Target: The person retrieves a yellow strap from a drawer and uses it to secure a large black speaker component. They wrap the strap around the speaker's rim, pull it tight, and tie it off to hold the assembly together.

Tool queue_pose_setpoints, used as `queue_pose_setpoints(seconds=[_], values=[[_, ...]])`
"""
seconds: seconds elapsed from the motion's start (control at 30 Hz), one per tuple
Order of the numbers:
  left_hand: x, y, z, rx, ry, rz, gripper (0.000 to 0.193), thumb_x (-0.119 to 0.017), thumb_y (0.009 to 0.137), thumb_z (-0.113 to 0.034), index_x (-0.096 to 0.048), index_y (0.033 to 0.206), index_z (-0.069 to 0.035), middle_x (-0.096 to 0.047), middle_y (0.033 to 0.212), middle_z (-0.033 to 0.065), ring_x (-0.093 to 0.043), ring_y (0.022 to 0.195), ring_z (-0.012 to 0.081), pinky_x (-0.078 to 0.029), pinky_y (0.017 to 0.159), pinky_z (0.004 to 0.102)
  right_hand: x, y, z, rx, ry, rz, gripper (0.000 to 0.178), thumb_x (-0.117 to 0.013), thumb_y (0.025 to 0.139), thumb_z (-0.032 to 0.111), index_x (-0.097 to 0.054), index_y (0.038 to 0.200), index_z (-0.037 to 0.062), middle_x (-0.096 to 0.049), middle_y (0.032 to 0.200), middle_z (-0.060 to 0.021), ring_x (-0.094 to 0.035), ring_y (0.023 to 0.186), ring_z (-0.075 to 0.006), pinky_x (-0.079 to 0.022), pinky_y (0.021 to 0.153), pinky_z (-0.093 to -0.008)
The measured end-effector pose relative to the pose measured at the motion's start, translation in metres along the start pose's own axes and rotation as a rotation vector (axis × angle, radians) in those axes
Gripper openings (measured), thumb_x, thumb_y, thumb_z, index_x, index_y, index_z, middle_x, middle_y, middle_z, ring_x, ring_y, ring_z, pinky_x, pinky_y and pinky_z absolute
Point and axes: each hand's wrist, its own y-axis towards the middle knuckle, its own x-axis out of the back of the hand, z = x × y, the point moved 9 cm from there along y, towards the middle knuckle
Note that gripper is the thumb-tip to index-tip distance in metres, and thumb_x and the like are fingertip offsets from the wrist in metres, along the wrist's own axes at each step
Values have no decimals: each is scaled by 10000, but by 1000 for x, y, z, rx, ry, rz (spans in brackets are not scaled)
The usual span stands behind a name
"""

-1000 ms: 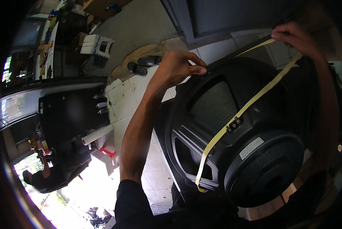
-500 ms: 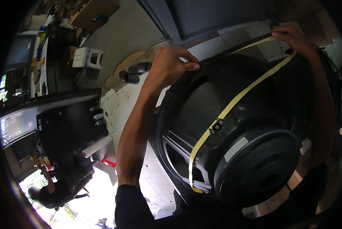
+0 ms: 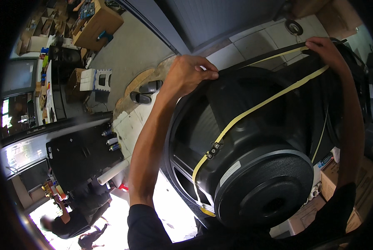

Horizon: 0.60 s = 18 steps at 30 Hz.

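Observation:
A large black loudspeaker driver (image 3: 253, 129) fills the middle, its round magnet (image 3: 265, 183) toward me. A black strip (image 3: 274, 51), yellow along one side, is stretched between my hands along the driver's far rim. My left hand (image 3: 188, 74) is closed, its thumb and fingertips pinching the strip at the rim. At the upper right, my right hand (image 3: 329, 53) pinches the other stretch of the strip. A loose yellow ribbon (image 3: 263, 103) drapes from near my right hand across the driver, past a small terminal block (image 3: 213, 151), to the lower left rim.
More black speakers (image 3: 372, 93) stand at the right, near cardboard boxes (image 3: 305, 214). A roll of tape (image 3: 293, 27) lies on the tiles beyond. Dark slippers (image 3: 140, 98), a white step stool (image 3: 102, 80) and a white roll (image 3: 112, 172) are to the left. Another person (image 3: 67, 221) is at the lower left.
The view has shifted, so the driver appears lower and to the left. Both hands keep their pinch. The yellow ribbon still hangs across the driver.

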Motion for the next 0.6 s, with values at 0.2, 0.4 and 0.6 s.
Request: queue_pose_setpoints(seconds=[0.2,0.4,0.6], values=[[-6,12,-11,-106,-56,17,216,-809,734,-196,-781,899,-59,-692,736,52,-603,670,150,-468,638,311,24,-27,-33,-45,-20,-156,409,-598,963,350,-675,1162,1,-687,950,-77,-608,895,-157,-454,866,-314],[-17,25,-20,-64,-24,94,190,-817,737,-170,-778,886,-58,-708,751,60,-646,719,157,-497,672,308,36,-56,-61,-226,-24,-163,402,-601,963,348,-678,1172,14,-690,945,-73,-606,867,-154,-459,867,-300],[-24,35,-25,-125,-63,124,182,-815,720,-193,-789,865,-85,-688,719,60,-606,681,162,-448,621,318,51,-88,-67,-241,-95,-311,417,-611,956,353,-677,1157,-6,-712,1039,-118,-648,967,-181,-458,930,-313]])
